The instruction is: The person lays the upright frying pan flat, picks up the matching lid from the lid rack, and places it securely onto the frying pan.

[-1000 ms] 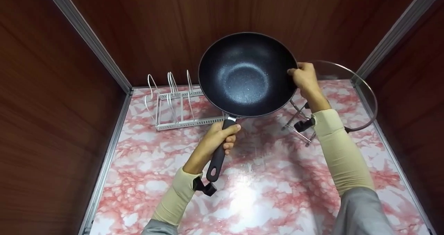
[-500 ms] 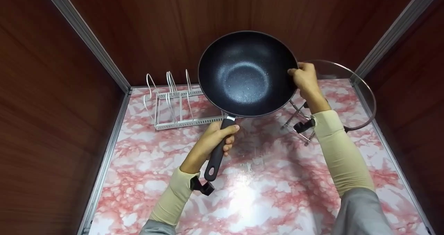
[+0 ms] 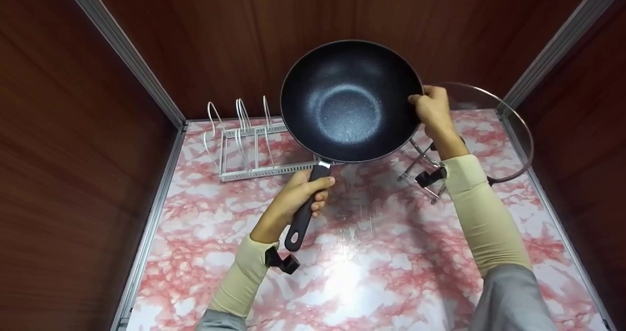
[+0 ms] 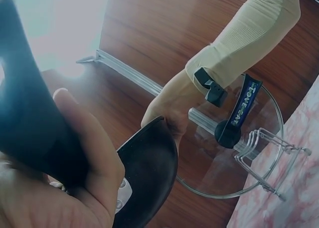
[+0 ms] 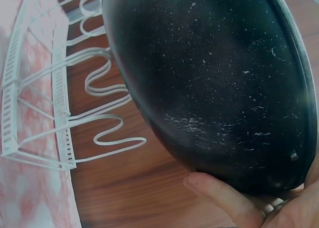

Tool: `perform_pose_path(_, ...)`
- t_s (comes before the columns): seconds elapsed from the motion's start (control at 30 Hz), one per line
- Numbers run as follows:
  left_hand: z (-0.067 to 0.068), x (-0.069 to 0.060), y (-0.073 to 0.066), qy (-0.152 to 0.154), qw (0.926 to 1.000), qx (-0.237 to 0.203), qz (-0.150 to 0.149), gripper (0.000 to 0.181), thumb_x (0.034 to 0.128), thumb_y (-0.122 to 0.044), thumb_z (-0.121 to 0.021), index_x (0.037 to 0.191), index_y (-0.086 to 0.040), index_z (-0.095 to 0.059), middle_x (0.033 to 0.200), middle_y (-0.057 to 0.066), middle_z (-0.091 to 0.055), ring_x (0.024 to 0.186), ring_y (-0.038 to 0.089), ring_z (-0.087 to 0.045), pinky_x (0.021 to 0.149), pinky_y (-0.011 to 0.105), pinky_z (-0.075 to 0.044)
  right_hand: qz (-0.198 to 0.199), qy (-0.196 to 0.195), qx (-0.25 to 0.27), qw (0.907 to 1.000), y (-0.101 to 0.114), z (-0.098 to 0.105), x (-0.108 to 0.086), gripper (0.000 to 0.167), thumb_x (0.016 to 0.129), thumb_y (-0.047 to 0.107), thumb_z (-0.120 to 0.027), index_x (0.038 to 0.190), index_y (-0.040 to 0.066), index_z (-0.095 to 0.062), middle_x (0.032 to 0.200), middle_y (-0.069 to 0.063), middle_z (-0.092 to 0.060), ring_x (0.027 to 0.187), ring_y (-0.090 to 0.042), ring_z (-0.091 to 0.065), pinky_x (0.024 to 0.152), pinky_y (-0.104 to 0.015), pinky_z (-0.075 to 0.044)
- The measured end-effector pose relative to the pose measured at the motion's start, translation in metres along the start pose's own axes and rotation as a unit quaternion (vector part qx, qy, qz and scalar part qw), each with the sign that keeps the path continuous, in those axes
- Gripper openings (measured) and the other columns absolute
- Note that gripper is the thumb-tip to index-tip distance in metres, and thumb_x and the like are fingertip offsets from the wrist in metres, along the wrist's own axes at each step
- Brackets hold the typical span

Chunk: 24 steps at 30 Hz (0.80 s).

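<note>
A dark wok (image 3: 348,108) is held up in the air, its speckled inner side facing the head camera. My left hand (image 3: 299,196) grips its black handle (image 3: 297,233), the thumb lying across the top. On the far right, my right hand (image 3: 433,110) pinches the rim. The right wrist view shows the scuffed, speckled wok surface (image 5: 214,83) up close, with part of the right hand (image 5: 239,203) at the lower corner. In the left wrist view the handle (image 4: 35,113) looms large over the left palm.
Behind the wok, a white wire rack (image 3: 269,170) stands on the pink-and-white marbled tabletop (image 3: 205,253), partly hidden. To the right, a glass lid (image 3: 528,147) leans upright in a metal wire stand (image 3: 413,165). Brown wood-grain panels (image 3: 254,28) enclose the back and sides.
The wok has risen slightly in the head view, and its handle end has swung a little left along with my left hand. Both grips are the same.
</note>
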<state>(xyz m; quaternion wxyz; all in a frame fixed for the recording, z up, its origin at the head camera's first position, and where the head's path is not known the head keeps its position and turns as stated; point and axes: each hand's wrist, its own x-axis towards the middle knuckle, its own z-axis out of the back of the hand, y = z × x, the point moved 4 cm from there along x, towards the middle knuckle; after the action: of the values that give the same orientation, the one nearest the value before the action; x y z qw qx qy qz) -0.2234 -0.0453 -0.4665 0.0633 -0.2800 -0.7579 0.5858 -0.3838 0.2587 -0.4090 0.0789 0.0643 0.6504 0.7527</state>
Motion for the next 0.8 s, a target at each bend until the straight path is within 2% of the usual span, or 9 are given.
perform_pose_path(0.27,0.001,-0.001,0.0,0.012,0.9999,0.001,0.006,0.019,0.1019,-0.021,-0.063,0.106,-0.008,-0.049,0.061,-0.006,-0.043,0.041,0.003,-0.043,0.039,0.02,-0.041,-0.009,-0.008,0.018,0.9998,0.001,0.006,-0.003,0.019,0.096,-0.006,-0.053,0.109,-0.009,-0.067,0.072,0.002,-0.07,0.062,-0.008,-0.071,0.06,-0.023,-0.061)
perform_pose_path(0.6,0.003,-0.006,-0.003,0.029,0.9995,0.012,-0.002,0.018,0.1035,-0.019,-0.06,0.101,-0.008,-0.046,0.059,-0.007,-0.042,0.041,0.002,-0.041,0.039,0.018,-0.038,-0.009,-0.031,0.04,0.9987,0.002,0.012,-0.002,0.017,0.094,-0.008,-0.053,0.097,-0.002,-0.069,0.069,0.003,-0.068,0.06,-0.008,-0.069,0.058,-0.022,-0.059)
perform_pose_path(0.8,0.004,-0.008,-0.002,0.021,0.9994,0.028,0.007,0.016,0.1077,-0.017,-0.057,0.103,-0.008,-0.045,0.059,-0.008,-0.037,0.04,0.001,-0.037,0.037,0.017,-0.035,-0.014,-0.027,0.028,0.9991,0.001,0.011,-0.002,0.016,0.093,-0.008,-0.054,0.097,-0.001,-0.068,0.071,0.003,-0.068,0.061,-0.007,-0.069,0.059,-0.021,-0.059)
